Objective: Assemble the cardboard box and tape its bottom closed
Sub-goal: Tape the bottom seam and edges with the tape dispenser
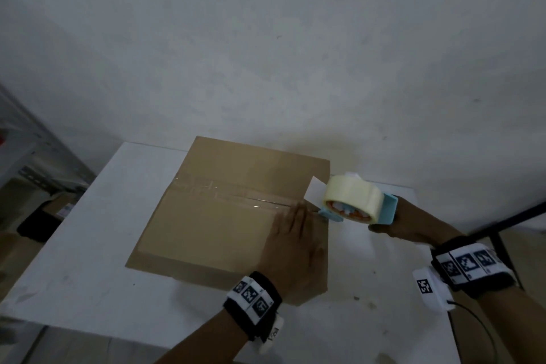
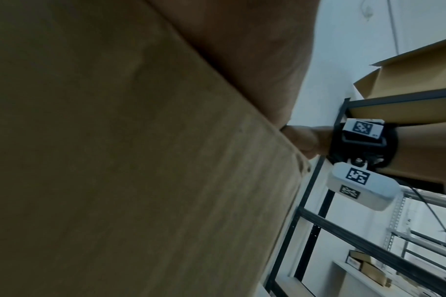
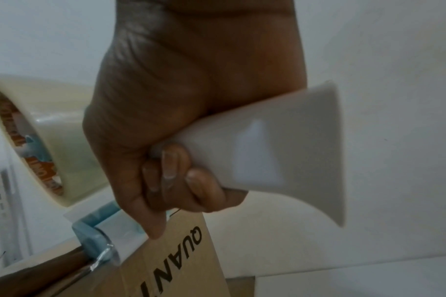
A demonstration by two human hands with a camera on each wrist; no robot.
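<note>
A person's left hand [image 1: 291, 238] presses flat, fingers straight, on the light, stiff cardboard box [image 1: 224, 216] on the desk [image 1: 88, 260], while the right hand [image 1: 413, 224], just beyond its edge, grips the tape dispenser [image 1: 354, 201] by its handle at the seam's end.

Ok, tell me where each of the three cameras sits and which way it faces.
Head: worn on the head, looking forward and down at the brown cardboard box on the white table; both hands show, left hand flat on the box, right hand gripping the blue tape dispenser.
Left wrist: low against the box top, facing the right wrist and black metal shelving; left palm shows.
Right wrist: looks along the right hand's curled fingers at the dispenser.
Shared: all see the box.
</note>
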